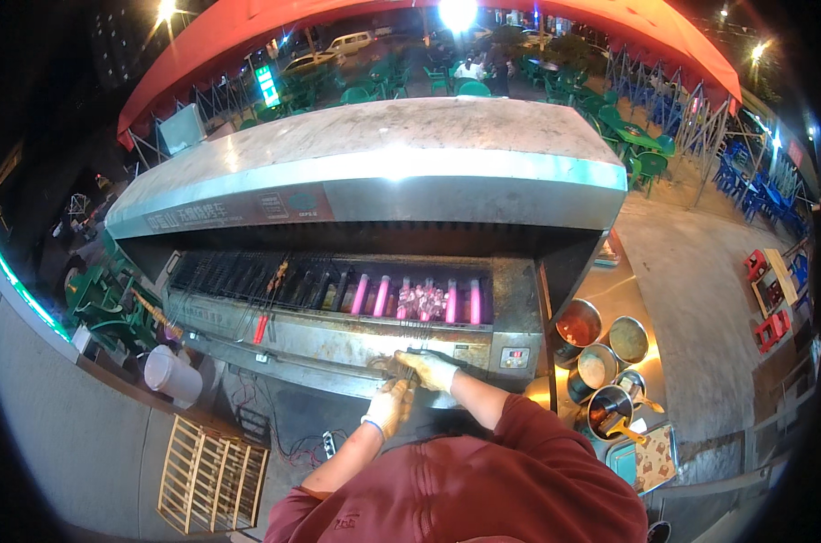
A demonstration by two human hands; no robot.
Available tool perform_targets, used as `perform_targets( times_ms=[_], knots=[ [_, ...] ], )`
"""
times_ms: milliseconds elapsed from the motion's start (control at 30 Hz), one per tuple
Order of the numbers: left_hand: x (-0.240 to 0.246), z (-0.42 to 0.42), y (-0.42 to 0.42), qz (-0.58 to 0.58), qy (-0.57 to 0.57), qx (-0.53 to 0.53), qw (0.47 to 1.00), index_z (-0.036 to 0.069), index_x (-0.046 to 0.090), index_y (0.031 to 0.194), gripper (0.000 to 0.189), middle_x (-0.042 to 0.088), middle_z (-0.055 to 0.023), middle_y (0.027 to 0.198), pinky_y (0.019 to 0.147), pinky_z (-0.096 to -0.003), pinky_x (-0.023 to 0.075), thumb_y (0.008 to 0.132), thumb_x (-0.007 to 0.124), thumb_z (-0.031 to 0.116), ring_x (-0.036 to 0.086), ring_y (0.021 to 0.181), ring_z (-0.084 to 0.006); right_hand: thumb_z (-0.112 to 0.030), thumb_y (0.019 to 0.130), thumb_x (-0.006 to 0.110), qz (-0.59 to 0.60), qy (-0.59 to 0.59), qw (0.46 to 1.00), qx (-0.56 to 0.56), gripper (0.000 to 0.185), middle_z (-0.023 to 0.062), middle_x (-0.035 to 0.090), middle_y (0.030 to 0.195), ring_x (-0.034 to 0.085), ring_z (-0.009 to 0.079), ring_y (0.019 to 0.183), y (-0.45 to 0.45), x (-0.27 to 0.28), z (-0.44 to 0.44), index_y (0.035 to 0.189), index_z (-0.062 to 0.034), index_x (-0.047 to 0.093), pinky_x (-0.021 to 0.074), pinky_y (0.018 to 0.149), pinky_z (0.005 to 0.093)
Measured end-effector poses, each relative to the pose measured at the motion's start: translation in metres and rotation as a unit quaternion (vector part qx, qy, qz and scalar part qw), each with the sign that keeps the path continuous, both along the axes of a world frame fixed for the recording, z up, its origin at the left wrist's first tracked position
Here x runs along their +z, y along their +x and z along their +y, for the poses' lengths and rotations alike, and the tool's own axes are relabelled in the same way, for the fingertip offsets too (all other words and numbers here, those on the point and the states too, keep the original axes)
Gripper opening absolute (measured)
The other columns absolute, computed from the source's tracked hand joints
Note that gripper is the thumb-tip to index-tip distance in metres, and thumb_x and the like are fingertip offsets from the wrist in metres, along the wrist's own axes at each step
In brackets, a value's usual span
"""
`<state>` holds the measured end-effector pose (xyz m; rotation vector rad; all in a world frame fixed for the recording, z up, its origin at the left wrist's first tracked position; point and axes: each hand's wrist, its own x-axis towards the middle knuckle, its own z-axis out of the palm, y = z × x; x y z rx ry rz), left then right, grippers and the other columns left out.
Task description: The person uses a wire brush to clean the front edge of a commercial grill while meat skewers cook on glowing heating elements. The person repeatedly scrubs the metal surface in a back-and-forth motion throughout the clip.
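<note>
Both my hands wear pale work gloves. My left hand (389, 407) grips the lower ends of a bundle of thin metal skewers (416, 330) in front of the grill. Just above it, my right hand (429, 370) is also closed around the bundle's handle ends. Chunks of meat (422, 301) on the far ends lie over the glowing pink heating tubes (475, 303) of a barbecue grill (383, 351). Farther left, a few cooked skewers (277, 277) rest on the dark grate (224, 275), near a red-handled tool (260, 329).
A metal hood (383, 136) overhangs the grill. Pots of sauce (579, 322) and a yellow-handled brush (624, 429) stand on the metal side counter (628, 271). A wooden rack (210, 475) and a white bucket (173, 373) are at left. Green chairs (475, 89) stand beyond.
</note>
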<state>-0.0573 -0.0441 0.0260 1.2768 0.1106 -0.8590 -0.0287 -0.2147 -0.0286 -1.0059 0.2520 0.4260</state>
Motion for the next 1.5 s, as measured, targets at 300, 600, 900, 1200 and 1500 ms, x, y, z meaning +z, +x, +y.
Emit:
perform_targets(
  times_ms=[300, 600, 900, 1200, 1500],
  knots=[
    [-0.027, 0.010, 0.015, -0.081, 0.106, -0.030, 0.991, 0.012, 0.054, 0.104, 0.017, 0.049, 0.0024, 0.070, 0.041, -0.0262, 0.0296, 0.101, 0.056, 0.028, 0.037, 0.047, -0.0075, -0.035, 0.100, 0.062, -0.011, -0.022, 0.999, -0.022, 0.036, 0.0045, 0.070, 0.108, 0.064, 0.0149, 0.087, -0.005, 0.016, 0.008, 0.120, -0.0065, 0.069, 0.0500, 0.071, 0.0295],
    [0.004, 0.006, 0.002, -0.492, 0.502, -0.135, 0.698, 0.001, 0.027, 0.152, 0.062, 0.062, -0.0322, 0.114, 0.077, -0.0536, 0.0547, 0.098, 0.047, 0.024, 0.068, 0.095, -0.0463, -0.023, 0.100, 0.064, 0.010, -0.088, 0.990, -0.112, 0.024, 0.0036, 0.070, 0.102, 0.061, 0.0133, 0.091, 0.014, -0.003, 0.034, 0.112, -0.0030, 0.071, 0.0492, 0.078, 0.0296],
    [-0.036, 0.019, 0.023, -0.498, 0.347, -0.102, 0.788, 0.003, 0.045, 0.142, 0.048, 0.067, -0.0323, 0.100, 0.078, -0.0564, 0.0507, 0.098, 0.048, 0.020, 0.065, 0.089, -0.0510, -0.067, 0.091, 0.053, -0.021, -0.487, 0.871, 0.057, 0.072, 0.0203, 0.074, 0.095, 0.071, 0.0337, 0.093, 0.001, 0.054, 0.013, 0.105, 0.0009, 0.072, 0.0519, 0.084, 0.0426],
    [-0.027, 0.002, 0.009, 0.085, -0.134, -0.046, 0.986, 0.020, 0.044, 0.085, 0.021, 0.036, 0.0068, 0.065, 0.040, -0.0257, 0.0146, 0.102, 0.054, 0.024, 0.026, 0.046, -0.0055, -0.035, 0.099, 0.064, -0.001, -0.139, 0.976, -0.167, 0.033, 0.0045, 0.069, 0.100, 0.065, 0.0155, 0.081, -0.018, 0.026, 0.000, 0.118, -0.0084, 0.066, 0.0529, 0.070, 0.0318],
    [-0.044, 0.006, 0.015, 0.171, -0.139, -0.058, 0.974, 0.017, 0.058, 0.091, 0.023, 0.054, 0.0029, 0.072, 0.049, -0.0279, 0.0383, 0.098, 0.064, 0.039, 0.049, 0.057, -0.0127, -0.025, 0.100, 0.062, -0.018, 0.009, 0.988, -0.150, 0.022, 0.0052, 0.070, 0.101, 0.067, 0.0171, 0.085, -0.018, -0.010, -0.005, 0.114, -0.0083, 0.066, 0.0547, 0.069, 0.0329]
  ],
)
